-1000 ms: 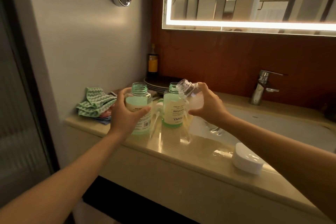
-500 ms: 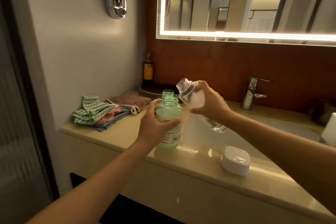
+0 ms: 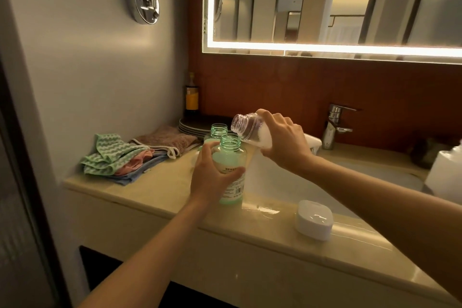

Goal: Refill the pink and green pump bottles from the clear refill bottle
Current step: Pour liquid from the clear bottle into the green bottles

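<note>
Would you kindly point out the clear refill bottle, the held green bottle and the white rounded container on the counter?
clear refill bottle (image 3: 250, 130): head view, on its clear shoulder beside the neck.
green bottle (image 3: 230, 144): head view, on its threaded neck.
white container (image 3: 315, 217): head view, on its top face.

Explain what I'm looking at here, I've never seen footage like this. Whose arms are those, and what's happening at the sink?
There is no machine here. A person wears a camera on the head, so this one picture looks forward and down at their own two arms. They stand at a bathroom counter beside a sink. The left hand grips an open green bottle, upright on the counter. The right hand holds the clear refill bottle, tilted, its open mouth close above the green one; no liquid shows pouring. Behind stands a second green bottle, also open. Cloths and stacked plates lie to the left, and a small white container sits near the front edge.
</note>
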`<control>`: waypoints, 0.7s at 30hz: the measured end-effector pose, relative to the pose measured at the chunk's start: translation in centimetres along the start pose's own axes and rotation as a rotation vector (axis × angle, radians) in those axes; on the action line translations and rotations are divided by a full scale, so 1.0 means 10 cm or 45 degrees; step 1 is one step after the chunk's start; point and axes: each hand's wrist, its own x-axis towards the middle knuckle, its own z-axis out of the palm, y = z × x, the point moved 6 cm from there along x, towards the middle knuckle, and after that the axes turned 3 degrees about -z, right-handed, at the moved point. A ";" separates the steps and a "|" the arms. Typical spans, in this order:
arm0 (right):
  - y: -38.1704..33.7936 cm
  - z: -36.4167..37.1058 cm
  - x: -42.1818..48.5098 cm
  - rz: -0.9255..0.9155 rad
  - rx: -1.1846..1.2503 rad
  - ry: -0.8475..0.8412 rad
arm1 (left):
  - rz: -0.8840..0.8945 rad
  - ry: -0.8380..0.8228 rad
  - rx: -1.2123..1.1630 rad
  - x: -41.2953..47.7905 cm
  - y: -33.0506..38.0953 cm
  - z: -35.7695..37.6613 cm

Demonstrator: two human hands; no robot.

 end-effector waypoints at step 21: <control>0.01 -0.07 -0.01 -0.071 -0.231 0.067 | -0.021 0.212 0.040 -0.03 -0.07 0.08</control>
